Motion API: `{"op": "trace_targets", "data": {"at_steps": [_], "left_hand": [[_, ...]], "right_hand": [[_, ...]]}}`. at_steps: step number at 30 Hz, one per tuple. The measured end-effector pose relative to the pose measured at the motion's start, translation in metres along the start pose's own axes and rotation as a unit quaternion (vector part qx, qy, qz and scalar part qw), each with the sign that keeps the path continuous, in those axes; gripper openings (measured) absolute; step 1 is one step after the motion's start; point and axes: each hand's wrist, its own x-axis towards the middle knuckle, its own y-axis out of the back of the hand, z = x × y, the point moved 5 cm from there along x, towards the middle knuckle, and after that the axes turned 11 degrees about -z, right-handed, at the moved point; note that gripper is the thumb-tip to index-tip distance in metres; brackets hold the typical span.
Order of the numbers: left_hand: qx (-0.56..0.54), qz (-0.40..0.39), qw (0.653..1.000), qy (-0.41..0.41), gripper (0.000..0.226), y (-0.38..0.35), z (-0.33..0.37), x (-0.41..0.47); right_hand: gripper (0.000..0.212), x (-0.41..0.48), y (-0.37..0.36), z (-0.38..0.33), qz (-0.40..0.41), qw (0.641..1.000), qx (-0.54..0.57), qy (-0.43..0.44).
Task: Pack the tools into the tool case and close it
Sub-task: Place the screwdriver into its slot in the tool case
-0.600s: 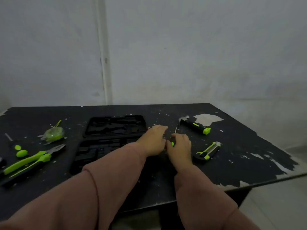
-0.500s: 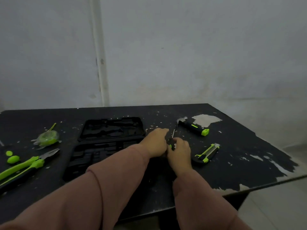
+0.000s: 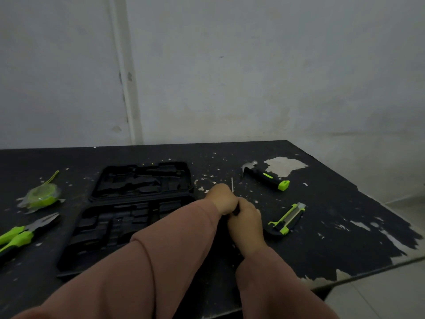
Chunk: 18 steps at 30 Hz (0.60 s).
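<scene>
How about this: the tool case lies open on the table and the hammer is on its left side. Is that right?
Not quite. The tool case does lie open on the table, but the hammer is on its right side, not its left. The head view shows it.

Left hand [image 3: 222, 199] and right hand [image 3: 247, 221] pressed closer together, thin-shafted tool [image 3: 231, 184] gripped between them (green patch now hidden)
</scene>
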Motion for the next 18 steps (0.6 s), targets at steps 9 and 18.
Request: {"op": "trace_targets", "data": {"at_steps": [9,18], "left_hand": [[-0.34,0.002,0.935,-0.099,0.01,0.049,-0.011,-0.032],[-0.458,0.135,0.867,-0.144,0.014,0.146,-0.091,-0.08]], "right_hand": [[0.044,-0.007,-0.003,-0.031,0.028,0.987,0.085,0.136],[0.047,0.009,-0.036,-0.096,-0.088,0.972,0.036,0.217]]}}
